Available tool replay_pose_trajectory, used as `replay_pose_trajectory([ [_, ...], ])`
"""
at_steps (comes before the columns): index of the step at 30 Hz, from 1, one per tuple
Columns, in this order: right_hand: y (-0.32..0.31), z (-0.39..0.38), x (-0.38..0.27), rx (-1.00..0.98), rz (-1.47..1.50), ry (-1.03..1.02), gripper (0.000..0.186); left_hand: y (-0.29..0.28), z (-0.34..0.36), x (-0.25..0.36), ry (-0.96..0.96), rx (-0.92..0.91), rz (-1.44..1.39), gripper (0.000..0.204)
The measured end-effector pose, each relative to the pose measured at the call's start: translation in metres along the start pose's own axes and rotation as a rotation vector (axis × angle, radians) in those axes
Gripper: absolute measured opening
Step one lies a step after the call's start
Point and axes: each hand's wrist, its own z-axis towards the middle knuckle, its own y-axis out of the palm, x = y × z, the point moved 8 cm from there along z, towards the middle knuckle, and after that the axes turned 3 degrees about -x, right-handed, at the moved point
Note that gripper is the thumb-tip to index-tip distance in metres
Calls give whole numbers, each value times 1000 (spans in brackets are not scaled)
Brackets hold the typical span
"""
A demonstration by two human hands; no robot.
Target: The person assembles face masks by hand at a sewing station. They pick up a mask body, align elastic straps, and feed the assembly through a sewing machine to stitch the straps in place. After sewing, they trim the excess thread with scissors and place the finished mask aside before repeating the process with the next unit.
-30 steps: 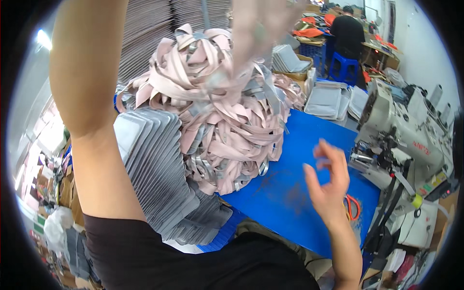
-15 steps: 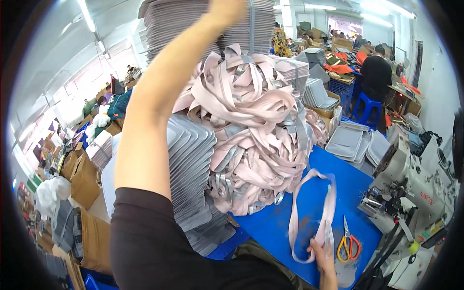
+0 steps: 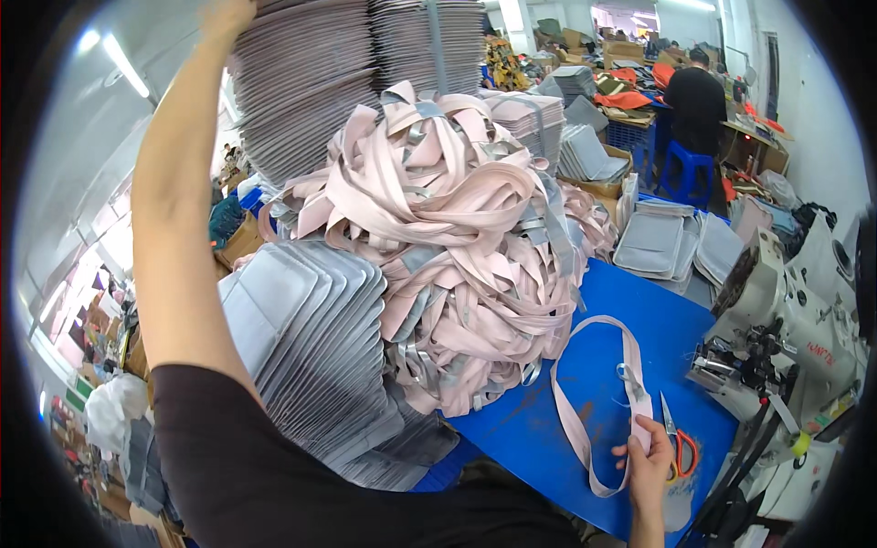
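Note:
At the lower right my right hand pinches the end of a long pink fabric strip with a grey section. The strip loops over the blue tabletop. Just right of that hand lie scissors with red and yellow handles, partly hidden by my fingers. My left arm is raised, and my left hand is at the upper left corner of a tall stack of flat grey-pink pieces. The picture edge cuts that hand off, so its fingers and any hold are hidden.
A big heap of pink and grey strips fills the middle of the table. Grey panels are stacked leaning at its left. A white sewing machine stands at the right. Farther back, a person in black is on a blue stool.
My left arm has swung left, from above the tall stack to its upper left corner. My right hand has shifted slightly right and up with the strip. The view has turned somewhat.

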Motion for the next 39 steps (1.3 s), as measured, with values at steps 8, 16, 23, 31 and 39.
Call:
replay_pose_trajectory([
  [8, 57, 37, -53, -113, 162, -142, 47, -96, -237, 232, 1005, 198, -90, 26],
  [16, 44, 44, -37, -166, 522, 77, 43, -149, -629, 373, 1848, -679, -1005, 29],
  [23, -14, -4, -66, -107, -526, -461, 24, -93, -605, 470, 1481, -640, -1450, 35],
  [31, -15, 8, -55, -110, -481, -208, 25, -20, -594, 476, 1718, -1206, -1186, 27],
  [39, -23, 5, -22, -62, -244, -166, 19, 17, -573, 457, 1603, -1494, -1291, 16],
])
